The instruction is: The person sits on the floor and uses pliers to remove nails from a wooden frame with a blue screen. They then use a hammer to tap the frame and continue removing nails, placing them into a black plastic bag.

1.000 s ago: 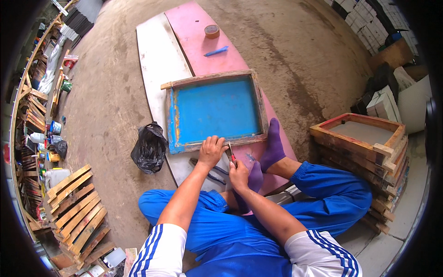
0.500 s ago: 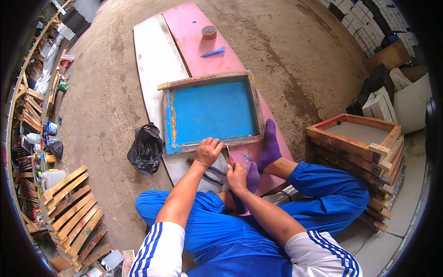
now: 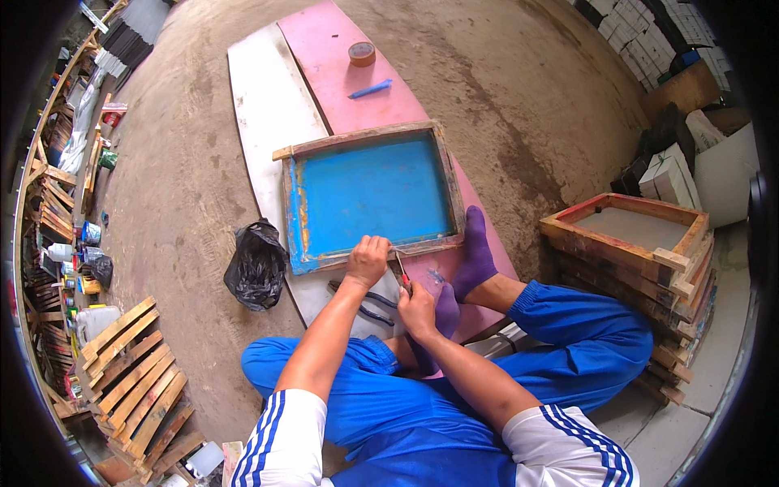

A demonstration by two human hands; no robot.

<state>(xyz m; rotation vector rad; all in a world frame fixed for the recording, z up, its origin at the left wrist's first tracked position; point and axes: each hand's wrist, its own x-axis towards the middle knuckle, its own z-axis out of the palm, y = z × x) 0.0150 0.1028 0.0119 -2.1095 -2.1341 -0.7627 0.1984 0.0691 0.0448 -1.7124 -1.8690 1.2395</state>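
Observation:
A wooden screen-printing frame (image 3: 357, 260) with a blue mesh (image 3: 369, 195) lies on the white and pink boards. My left hand (image 3: 369, 260) is closed over its near edge, fingers curled on the wood. Just right of it, my right hand (image 3: 418, 307) grips a screwdriver (image 3: 406, 280) with a red and black handle, its thin shaft pointing at the frame's near edge. The contact at the tip is too small to make out. Below my left hand lie dark-handled pliers (image 3: 375, 315), partly hidden by my forearm.
A black plastic bag (image 3: 256, 268) sits left of the frame. On the pink board (image 3: 324, 49) are a brown tape roll (image 3: 362, 54) and a blue strip-like object (image 3: 371, 88). Wooden frames (image 3: 625, 243) are stacked at right, wooden slats (image 3: 138, 373) at lower left. My socked foot (image 3: 476, 260) touches the frame's right side.
The view has shifted slightly. My left hand has edged a little along the near edge of the frame; the right hand keeps its hold on the screwdriver.

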